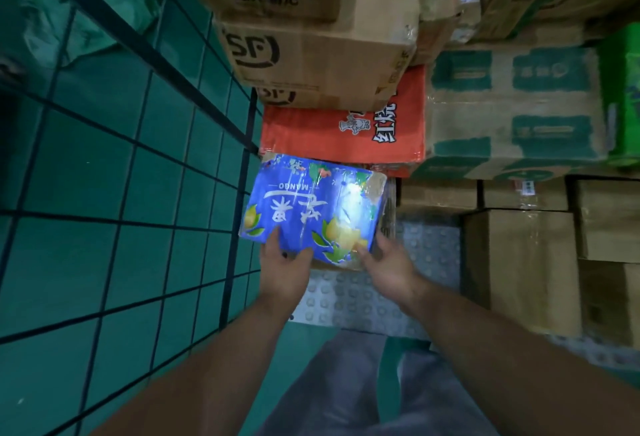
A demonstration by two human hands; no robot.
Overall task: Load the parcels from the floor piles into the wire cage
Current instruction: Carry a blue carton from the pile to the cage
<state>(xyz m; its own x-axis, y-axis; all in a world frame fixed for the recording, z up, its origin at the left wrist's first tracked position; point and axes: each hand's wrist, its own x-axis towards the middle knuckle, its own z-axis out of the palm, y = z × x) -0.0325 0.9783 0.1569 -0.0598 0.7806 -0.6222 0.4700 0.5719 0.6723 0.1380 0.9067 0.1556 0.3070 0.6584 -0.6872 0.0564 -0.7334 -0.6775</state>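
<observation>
A blue mango-printed box lies low in front of me, beside the wire cage on the left. My left hand grips its near left edge, thumb on top. My right hand holds the near right corner, fingers against the side. Behind the blue box sits an orange parcel, and above that are stacked brown cardboard boxes with black logos.
A green-printed carton and a green box stand at the right. Plain brown boxes are piled at lower right. Grey studded paving shows under my hands. The cage's dark mesh wall and green floor fill the left.
</observation>
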